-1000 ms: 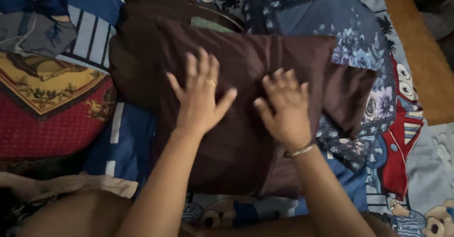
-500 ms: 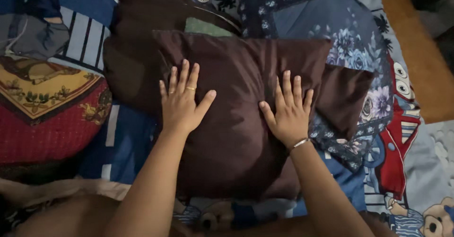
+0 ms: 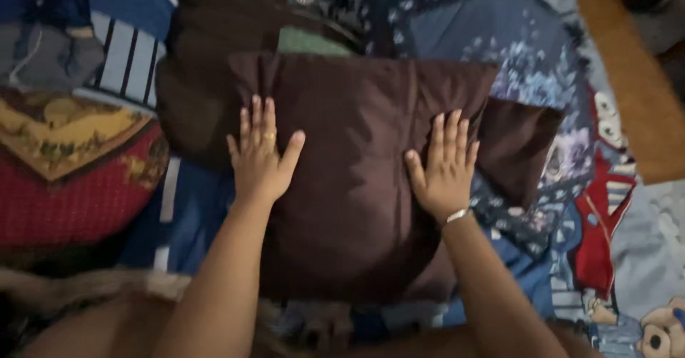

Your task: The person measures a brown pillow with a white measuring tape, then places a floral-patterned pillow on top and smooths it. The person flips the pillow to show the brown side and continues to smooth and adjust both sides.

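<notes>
One dark brown fabric cushion (image 3: 357, 179) lies on the bed, on a blue patterned bedsheet (image 3: 556, 208) w/ cartoon prints. Two hands on it, both flat, fingers spread, grip released, nothing grasped. Left hand (image 3: 260, 154) presses near the cushion's left edge; right hand (image 3: 444, 165) near its right edge, w/ a thin bracelet at the wrist. A second dark brown cloth (image 3: 207, 65) sits behind, touching. One red and gold patterned pillow (image 3: 71, 165) to the left, apart. Open sheet to the right.
</notes>
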